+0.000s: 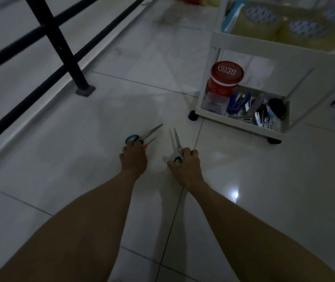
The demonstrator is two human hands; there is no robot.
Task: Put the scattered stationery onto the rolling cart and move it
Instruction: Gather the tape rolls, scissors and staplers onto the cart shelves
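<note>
Firmly, left hand (pixel 135 157) grips blue-handled scissors (pixel 144 135); right hand (pixel 185 166) grips green-black scissors (pixel 176 143).

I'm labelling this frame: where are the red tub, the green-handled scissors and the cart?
red tub (pixel 226 72): head view, its lid.
green-handled scissors (pixel 176 142): head view, the blades.
cart (pixel 274 51): head view, upper shelf's front wall.

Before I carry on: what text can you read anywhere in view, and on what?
"KD": white letters on the red tub's lid, upside down to the camera.
Print on the tub's side: too blurred to read.
Blue marks inside the packing tape rolls: too blurred to read.
</note>
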